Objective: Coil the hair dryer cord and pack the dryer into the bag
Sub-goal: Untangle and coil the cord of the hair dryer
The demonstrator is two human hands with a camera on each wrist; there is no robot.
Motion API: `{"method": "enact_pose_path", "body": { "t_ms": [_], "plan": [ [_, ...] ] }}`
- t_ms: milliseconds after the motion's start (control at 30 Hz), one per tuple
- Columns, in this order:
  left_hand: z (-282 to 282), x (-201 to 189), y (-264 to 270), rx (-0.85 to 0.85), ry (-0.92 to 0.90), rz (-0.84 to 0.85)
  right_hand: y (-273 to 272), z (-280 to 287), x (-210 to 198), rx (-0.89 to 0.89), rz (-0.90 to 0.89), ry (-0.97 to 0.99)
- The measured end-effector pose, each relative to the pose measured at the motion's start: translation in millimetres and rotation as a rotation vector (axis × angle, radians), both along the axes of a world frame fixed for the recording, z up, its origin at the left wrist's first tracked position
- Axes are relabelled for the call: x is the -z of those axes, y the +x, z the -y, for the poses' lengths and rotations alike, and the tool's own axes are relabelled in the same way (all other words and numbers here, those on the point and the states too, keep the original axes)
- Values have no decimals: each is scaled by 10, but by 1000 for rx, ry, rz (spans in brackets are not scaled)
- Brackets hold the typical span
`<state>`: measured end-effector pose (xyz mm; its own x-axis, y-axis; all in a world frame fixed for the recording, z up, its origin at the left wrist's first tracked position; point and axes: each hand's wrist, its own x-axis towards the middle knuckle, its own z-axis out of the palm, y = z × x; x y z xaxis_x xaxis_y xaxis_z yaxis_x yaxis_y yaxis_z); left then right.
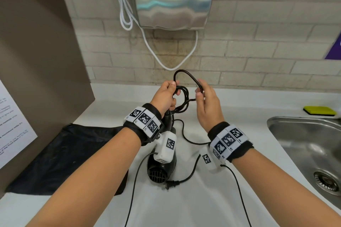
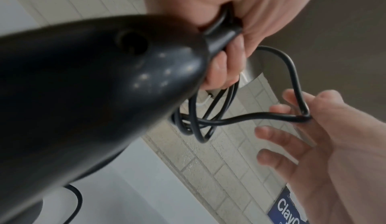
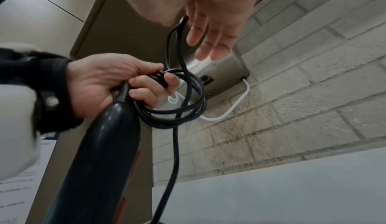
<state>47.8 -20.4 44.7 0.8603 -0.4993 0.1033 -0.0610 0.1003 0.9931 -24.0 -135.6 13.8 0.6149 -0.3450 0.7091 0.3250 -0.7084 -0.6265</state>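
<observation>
A black hair dryer (image 1: 162,171) hangs nose-down over the white counter, its handle end up at my left hand (image 1: 172,90). That hand grips the handle's tip together with several loops of the black cord (image 1: 184,97). One more loop arches above both hands to my right hand (image 1: 199,91), which pinches the cord between thumb and forefinger, the other fingers straight. The remaining cord trails across the counter to the plug (image 1: 172,184) beside the dryer. The black bag (image 1: 64,158) lies flat on the counter at left. The right wrist view shows the coil (image 3: 188,112) under my left hand's fingers (image 3: 146,82).
A steel sink (image 1: 304,143) is set into the counter at right, with a yellow sponge (image 1: 320,110) behind it. A metal hand dryer (image 1: 173,0) with a white cable hangs on the brick wall ahead. A brown panel with a printed sheet (image 1: 13,125) closes the left side.
</observation>
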Motion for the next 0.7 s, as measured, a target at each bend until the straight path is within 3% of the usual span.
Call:
{"method": "enact_pose_path", "body": {
  "t_ms": [100, 267, 367, 500, 700],
  "plan": [
    [11, -8, -38, 39, -16, -20, 15, 1, 3, 35, -13, -24],
    [76, -25, -151, 110, 12, -21, 70, -58, 119, 18, -309, -45],
    [91, -33, -163, 100, 25, -13, 24, -60, 22, 16, -191, 62],
    [89, -17, -147, 75, 82, 42, -26, -57, -122, -64, -37, -24],
    [81, -26, -138, 121, 79, 48, 26, -14, -158, -164, -24, 193]
  ]
}}
